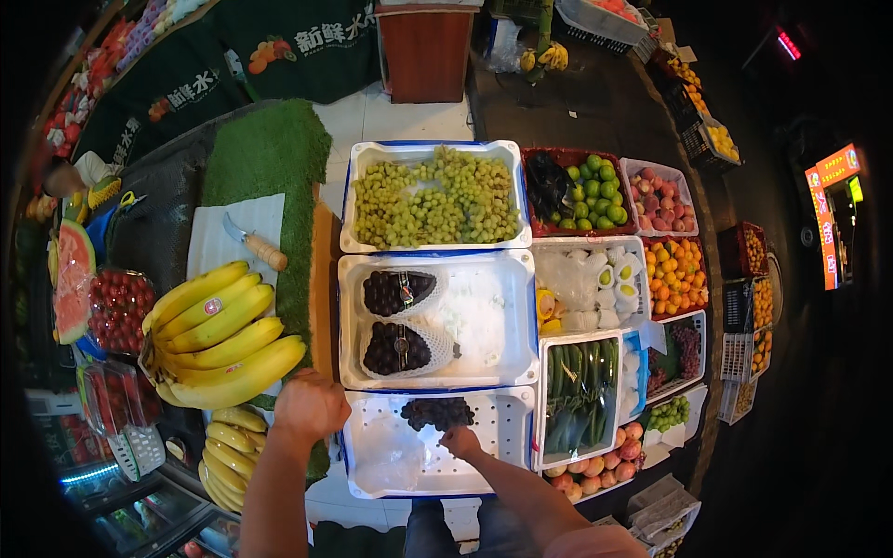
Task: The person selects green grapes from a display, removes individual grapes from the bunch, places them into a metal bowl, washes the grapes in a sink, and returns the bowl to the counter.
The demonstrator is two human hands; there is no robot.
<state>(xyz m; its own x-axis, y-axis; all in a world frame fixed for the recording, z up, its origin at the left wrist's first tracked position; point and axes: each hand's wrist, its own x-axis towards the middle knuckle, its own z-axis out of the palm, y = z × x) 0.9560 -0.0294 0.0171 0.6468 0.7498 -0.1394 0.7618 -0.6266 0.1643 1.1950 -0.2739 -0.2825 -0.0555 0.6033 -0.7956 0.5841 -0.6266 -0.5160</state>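
Left hand: (313, 405) clenched in a fist, knuckles beside the near tray's (498, 456) far left corner; from here I cannot tell whether anything is inside it.
Right hand: (459, 442) fingers bent in at the near right edge of the dark grapes (433, 412), seemingly touching them; I cannot tell whether they pinch any.
Dark grapes: one loose bunch lying at the far end of the near tray, right of its middle.
Near tray: white, holes in its floor, with a clear plastic bag (391, 456) over the left part.
Middle tray: (488, 316) white, two dark bunches (398, 293) in foam nets along its left side, one beyond the other.
Far tray: (350, 200) heaped with green grapes (479, 200).
Left side: large bananas (223, 330) beside the turf (265, 139); past them a knife (256, 243) with a wooden handle, on a white sheet (214, 251); a cut watermelon (74, 279) farther out.
Right side: boxes of limes (600, 191), peaches (662, 195), oranges (674, 274) and, nearer, film-wrapped cucumbers (581, 395).
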